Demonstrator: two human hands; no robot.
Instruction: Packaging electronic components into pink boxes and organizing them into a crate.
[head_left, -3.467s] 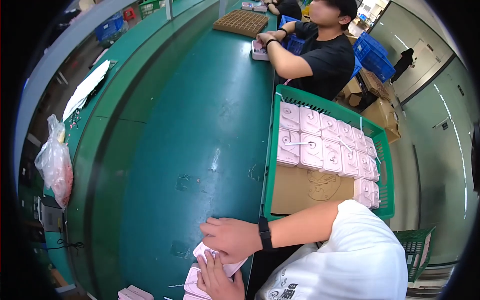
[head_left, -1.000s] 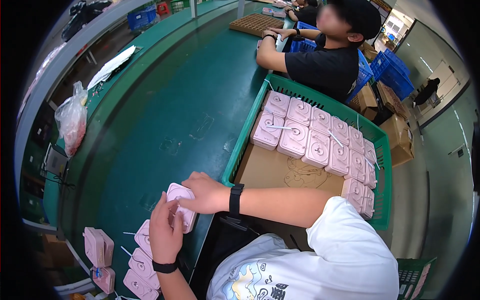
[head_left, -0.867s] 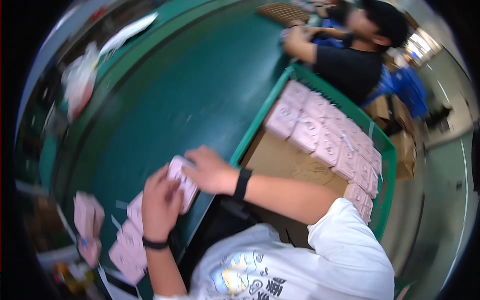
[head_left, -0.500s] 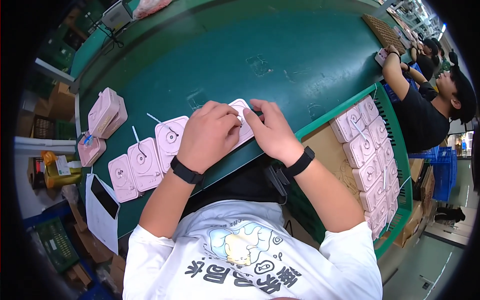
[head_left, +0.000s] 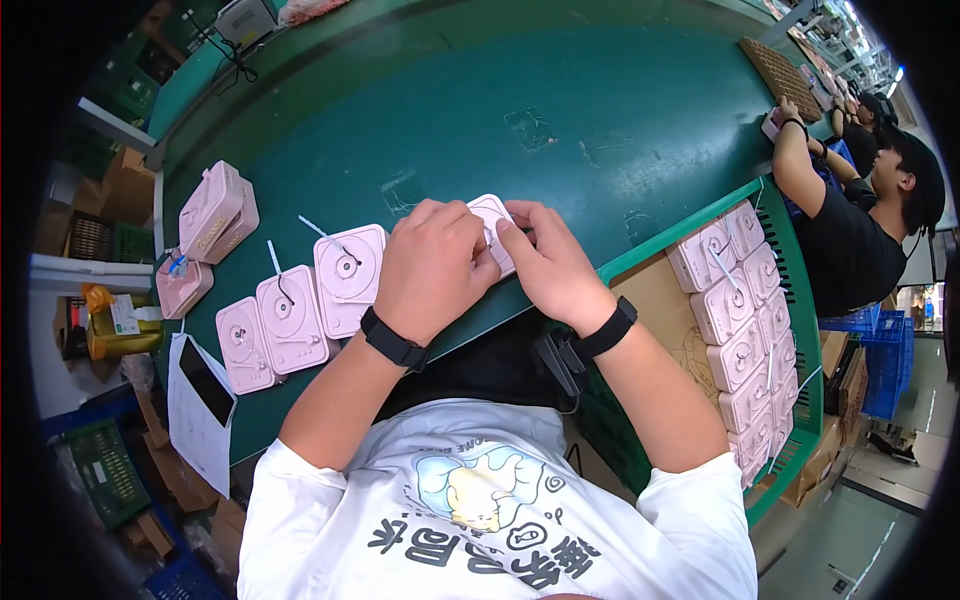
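Observation:
On the green table's near edge, a pink record-player-shaped case point(head_left: 487, 206) lies between my two hands and is partly covered by them. Over its left part, my left hand point(head_left: 440, 262) is closed with fingers curled in a pinch; whatever is between the fingertips is hidden. My right hand point(head_left: 552, 265) grips the case's right side, thumb over the top and fingers bent at the far edge. Left of my hands stand similar pink cases in a row: one point(head_left: 350, 262) with a white strip and dark cord, another point(head_left: 291, 310) with the same, and one point(head_left: 243, 345) at the end.
A green crate point(head_left: 700, 222) at right holds several pink cases. Stacked pink cases point(head_left: 217, 212) and a small open pink part point(head_left: 183, 287) stand at far left, by a white sheet with a black phone point(head_left: 206, 385). A co-worker point(head_left: 850, 220) sits beyond the crate.
The view has shifted slightly. My left fingers have moved a little over the case, with the thumb lower. My right hand keeps nearly the same pose at its side.

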